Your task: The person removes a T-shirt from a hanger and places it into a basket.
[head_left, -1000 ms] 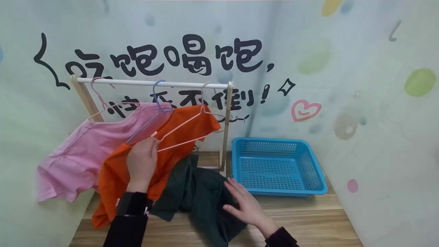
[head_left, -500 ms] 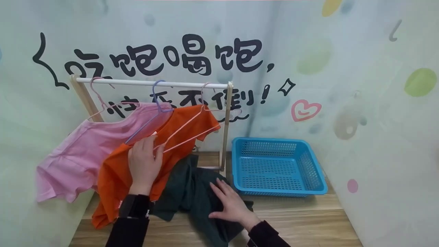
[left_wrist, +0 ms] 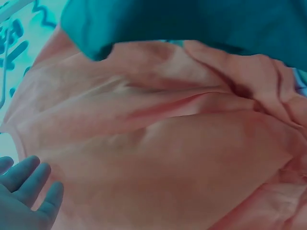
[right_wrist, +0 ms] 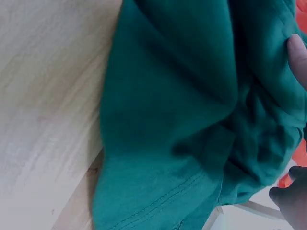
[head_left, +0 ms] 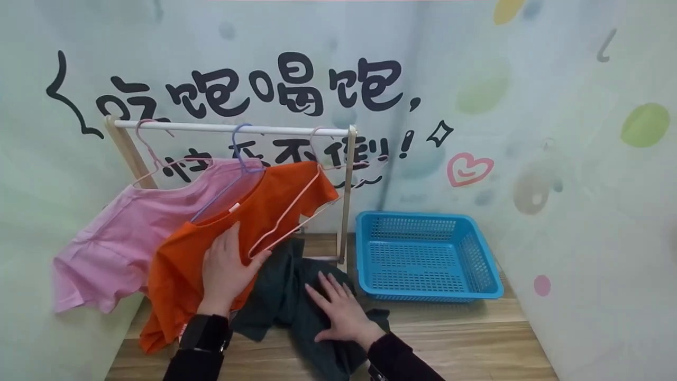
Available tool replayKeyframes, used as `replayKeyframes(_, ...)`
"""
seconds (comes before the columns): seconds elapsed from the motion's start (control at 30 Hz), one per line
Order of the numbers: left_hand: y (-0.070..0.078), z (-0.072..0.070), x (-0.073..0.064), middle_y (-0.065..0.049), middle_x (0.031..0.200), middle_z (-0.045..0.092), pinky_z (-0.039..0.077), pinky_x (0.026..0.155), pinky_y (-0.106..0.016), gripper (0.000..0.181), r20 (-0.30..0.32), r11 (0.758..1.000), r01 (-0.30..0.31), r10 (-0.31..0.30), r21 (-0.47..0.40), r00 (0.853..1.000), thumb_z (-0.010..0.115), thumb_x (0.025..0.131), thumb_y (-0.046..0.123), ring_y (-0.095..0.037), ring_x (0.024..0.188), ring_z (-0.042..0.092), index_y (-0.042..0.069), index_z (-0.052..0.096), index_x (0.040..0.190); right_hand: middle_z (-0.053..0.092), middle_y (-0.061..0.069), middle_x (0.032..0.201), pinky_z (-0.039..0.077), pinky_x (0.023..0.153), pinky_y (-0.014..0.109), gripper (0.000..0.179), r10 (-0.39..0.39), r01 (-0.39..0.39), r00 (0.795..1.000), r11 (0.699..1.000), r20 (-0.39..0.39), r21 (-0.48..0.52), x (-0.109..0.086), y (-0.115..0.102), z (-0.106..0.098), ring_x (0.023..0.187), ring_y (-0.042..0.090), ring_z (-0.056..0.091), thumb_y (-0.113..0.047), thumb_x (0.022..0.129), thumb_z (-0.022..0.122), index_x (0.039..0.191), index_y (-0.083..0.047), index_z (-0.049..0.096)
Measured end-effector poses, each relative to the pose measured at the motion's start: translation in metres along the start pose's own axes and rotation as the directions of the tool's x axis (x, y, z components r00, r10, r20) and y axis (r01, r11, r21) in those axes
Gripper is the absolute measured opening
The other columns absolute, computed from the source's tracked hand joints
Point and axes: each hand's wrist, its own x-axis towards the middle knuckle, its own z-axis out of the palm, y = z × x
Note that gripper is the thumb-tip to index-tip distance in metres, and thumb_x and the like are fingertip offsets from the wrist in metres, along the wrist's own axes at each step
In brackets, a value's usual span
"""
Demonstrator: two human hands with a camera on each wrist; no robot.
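Over clothes [head_left: 177, 270], left hand [head_left: 226, 272] and right hand [head_left: 341, 312] splay; right wrist view alone shows green hem stitching [right_wrist: 158, 202].

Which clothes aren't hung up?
The crumpled green cloth garment on the wooden table; the pink cloth shirt and orange cloth shirt hang from the white rail.

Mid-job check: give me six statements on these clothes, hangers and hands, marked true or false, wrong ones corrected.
1. The pink shirt hangs left of the orange shirt on the rack. True.
2. The left hand is by the lower end of the rightmost hanger. True.
3. The rightmost hanger carries a shirt. False: it is bare.
4. The right hand is over the dark green garment, fingers spread. True.
5. The dark green garment hangs on the rack. False: it lies on the wooden surface beside the blue basket.
6. The orange shirt's hanger is pink. False: it is the blue hanger.
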Motion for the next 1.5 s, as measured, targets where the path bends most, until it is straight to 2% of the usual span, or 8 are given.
replayKeyframes(0.3, -0.01, 0.022, -0.02, -0.02, 0.153, 0.036, 0.025, 0.111, -0.059, 0.106, 0.072, 0.997, -0.022, 0.016, 0.071, 0.997, 0.069, 0.081, 0.063, -0.038, 0.136, 0.034, 0.002, 0.024, 0.154, 0.002, 0.015, 0.165, 0.031, 0.105, 0.066, 0.119, 0.041, -0.03, 0.991, 0.996, 0.129, -0.082, 0.004, -0.007, 0.01, 0.147, 0.041, 0.015, -0.063, 0.069, 0.081, 0.159, -0.038, 0.008)
replayKeyframes(0.57, -0.015, 0.035, -0.033, -0.022, 0.156, 0.029, 0.019, 0.113, -0.062, 0.108, 0.161, 0.992, -0.028, 0.008, 0.122, 0.987, 0.065, 0.082, 0.068, -0.041, 0.141, 0.027, -0.001, 0.023, 0.154, 0.007, 0.018, 0.164, 0.039, 0.1, 0.064, 0.119, 0.12, -0.085, 0.969, 0.983, 0.217, -0.164, 0.0, -0.005, 0.019, 0.135, 0.038, 0.041, -0.063, 0.069, 0.081, 0.159, -0.04, 0.006)
replayKeyframes(0.73, -0.017, 0.045, -0.04, -0.02, 0.158, 0.026, 0.02, 0.112, -0.062, 0.109, 0.198, 0.99, -0.055, 0.028, 0.131, 0.98, 0.062, 0.082, 0.071, -0.04, 0.141, 0.027, 0.001, 0.02, 0.156, 0.023, 0.018, 0.159, 0.045, 0.095, 0.058, 0.111, 0.129, -0.068, 0.963, 0.966, 0.238, -0.248, 0.0, -0.005, 0.018, 0.125, 0.036, 0.049, -0.062, 0.071, 0.08, 0.157, -0.044, 0.012)
replayKeyframes(0.87, -0.019, 0.05, -0.045, -0.02, 0.159, 0.026, 0.02, 0.112, -0.062, 0.111, 0.227, 0.989, -0.056, 0.023, 0.14, 0.974, 0.06, 0.082, 0.073, -0.039, 0.14, 0.027, 0.002, 0.018, 0.156, 0.043, 0.016, 0.144, 0.049, 0.089, 0.054, 0.097, 0.11, -0.031, 0.96, 0.955, 0.256, -0.295, -0.001, -0.004, 0.02, 0.118, 0.034, 0.052, -0.062, 0.073, 0.079, 0.153, -0.048, 0.026)
replayKeyframes(1.0, -0.018, 0.052, -0.048, -0.021, 0.158, 0.026, 0.019, 0.112, -0.063, 0.111, 0.272, 0.989, -0.027, -0.014, 0.148, 0.962, 0.059, 0.082, 0.074, -0.041, 0.142, 0.026, 0.002, 0.019, 0.156, 0.052, 0.013, 0.125, 0.052, 0.077, 0.048, 0.081, 0.092, -0.018, 0.97, 0.949, 0.223, -0.314, -0.002, -0.004, 0.024, 0.107, 0.031, 0.054, -0.062, 0.072, 0.079, 0.143, -0.045, 0.045)
replayKeyframes(1.13, -0.016, 0.053, -0.051, -0.021, 0.16, 0.022, 0.017, 0.112, -0.064, 0.111, 0.32, 0.989, -0.009, -0.04, 0.151, 0.946, 0.059, 0.083, 0.074, -0.041, 0.143, 0.023, 0.002, 0.017, 0.157, 0.056, 0.011, 0.112, 0.052, 0.068, 0.046, 0.063, 0.087, -0.036, 0.984, 0.953, 0.158, -0.301, -0.003, -0.003, 0.031, 0.096, 0.029, 0.055, -0.057, 0.073, 0.08, 0.129, -0.037, 0.058)
replayKeyframes(1.37, -0.017, 0.057, -0.057, -0.021, 0.161, 0.02, 0.015, 0.113, -0.064, 0.109, 0.379, 0.99, 0.016, -0.069, 0.14, 0.923, 0.061, 0.084, 0.07, -0.042, 0.145, 0.02, 0.003, 0.016, 0.157, 0.062, 0.007, 0.099, 0.052, 0.065, 0.046, 0.034, 0.125, -0.1, 0.989, 0.962, 0.084, -0.253, -0.003, -0.005, 0.039, 0.086, 0.026, 0.059, -0.034, 0.081, 0.081, 0.112, -0.029, 0.068)
replayKeyframes(1.5, -0.017, 0.056, -0.061, -0.022, 0.16, 0.022, 0.016, 0.113, -0.063, 0.108, 0.382, 0.99, 0.012, -0.066, 0.142, 0.922, 0.059, 0.084, 0.072, -0.042, 0.144, 0.021, 0.003, 0.018, 0.157, 0.063, 0.005, 0.093, 0.052, 0.062, 0.041, 0.024, 0.139, -0.137, 0.99, 0.977, 0.0, -0.162, -0.006, -0.002, 0.036, 0.081, 0.024, 0.061, -0.027, 0.084, 0.078, 0.105, -0.024, 0.067)
